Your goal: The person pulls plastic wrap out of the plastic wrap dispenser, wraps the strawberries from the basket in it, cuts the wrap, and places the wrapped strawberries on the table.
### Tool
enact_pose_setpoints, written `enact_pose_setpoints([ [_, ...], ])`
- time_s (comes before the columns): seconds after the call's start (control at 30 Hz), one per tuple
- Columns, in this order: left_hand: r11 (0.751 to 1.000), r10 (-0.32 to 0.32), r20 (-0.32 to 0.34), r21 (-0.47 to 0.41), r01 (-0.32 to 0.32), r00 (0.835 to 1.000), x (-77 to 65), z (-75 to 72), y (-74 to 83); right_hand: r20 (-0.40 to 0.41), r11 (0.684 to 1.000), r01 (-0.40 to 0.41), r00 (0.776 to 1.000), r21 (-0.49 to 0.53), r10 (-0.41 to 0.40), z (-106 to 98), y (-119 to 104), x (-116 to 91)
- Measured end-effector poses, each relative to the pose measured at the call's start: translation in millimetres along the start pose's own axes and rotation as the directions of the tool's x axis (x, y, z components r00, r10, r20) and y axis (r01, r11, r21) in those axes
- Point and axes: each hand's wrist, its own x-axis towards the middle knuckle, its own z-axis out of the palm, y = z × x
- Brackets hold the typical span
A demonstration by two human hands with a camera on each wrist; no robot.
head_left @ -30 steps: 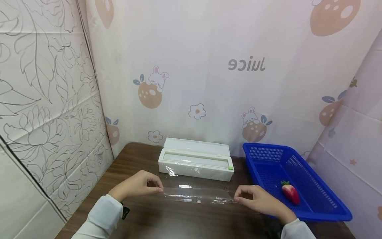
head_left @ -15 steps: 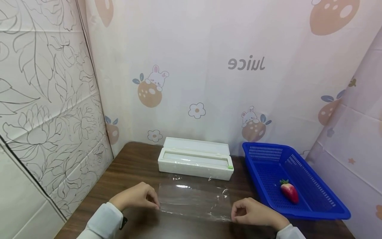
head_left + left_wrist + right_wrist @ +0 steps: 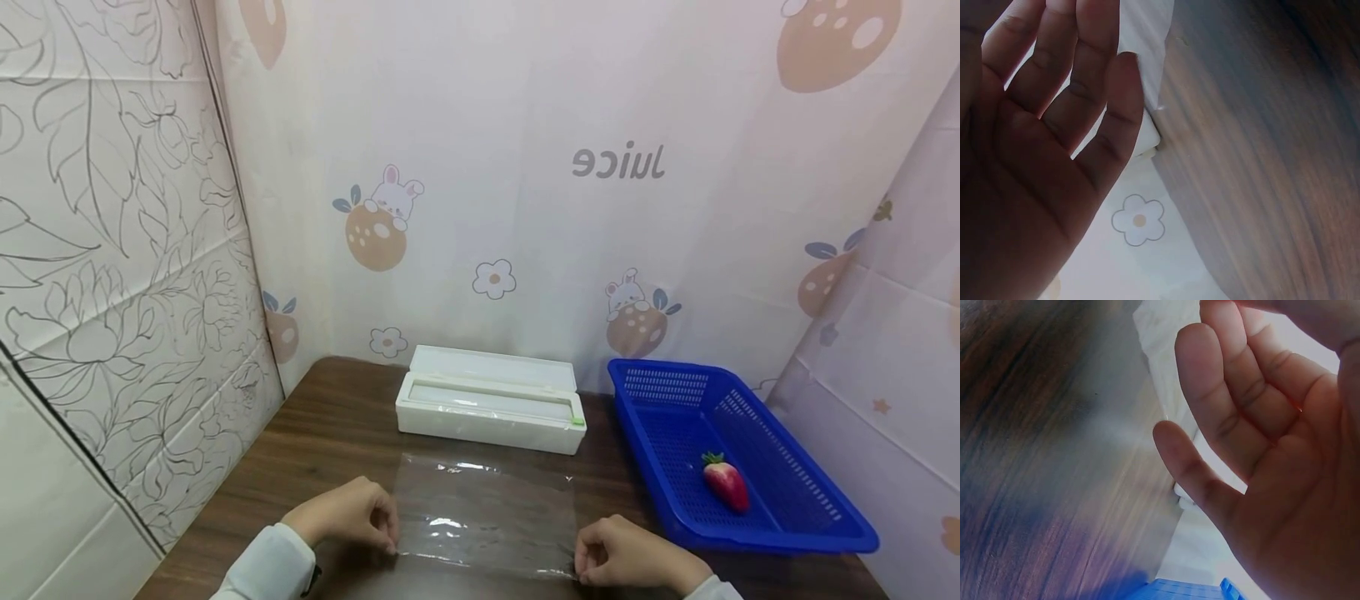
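A sheet of clear plastic wrap (image 3: 487, 517) stretches from the white wrap dispenser (image 3: 487, 425) toward the front of the wooden table. My left hand (image 3: 348, 517) pinches its near left corner between thumb and finger. At the near right corner my right hand (image 3: 633, 554) pinches the sheet the same way. The film looks taut between both hands, with glints of light on it. In the left wrist view my palm and fingers (image 3: 1054, 94) show with a strip of film behind them. The right wrist view shows my right palm and fingers (image 3: 1254, 394) likewise.
The dispenser's lid (image 3: 491, 364) stands raised at the back, and a small green slider (image 3: 577, 422) sits at its right end. A blue plastic basket (image 3: 750, 537) on the right holds one red strawberry (image 3: 726, 486). Patterned cloth (image 3: 525, 208) hangs behind the dark wooden table (image 3: 330, 408).
Both hands have come back toward the front edge and lower, drawing the wrap's near edge with them. More film now spans the table. The dispenser and basket stay put.
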Motion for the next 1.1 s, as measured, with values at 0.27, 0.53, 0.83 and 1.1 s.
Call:
enact_pose_setpoints([
  [0.27,1.000,-0.026,0.018,-0.009,0.026,0.999,-4.5,4.4,-2.7,0.035,0.999,-0.027,0.999,0.024,0.026,6,0,2],
  [0.53,0.996,-0.080,0.059,-0.033,0.082,0.995,-10.3,5.8,-3.4,0.104,0.987,-0.150,0.984,0.061,0.143,9,-7,2],
  [0.83,0.989,-0.144,0.103,-0.020,0.146,0.984,-14.0,9.2,-3.8,0.087,0.988,-0.155,0.984,-0.006,0.154,13,-7,4],
  [1.1,0.993,-0.119,0.089,0.000,0.120,0.989,-14.0,4.6,-6.4,0.080,0.988,-0.149,0.985,-0.035,0.151,15,-8,2],
])
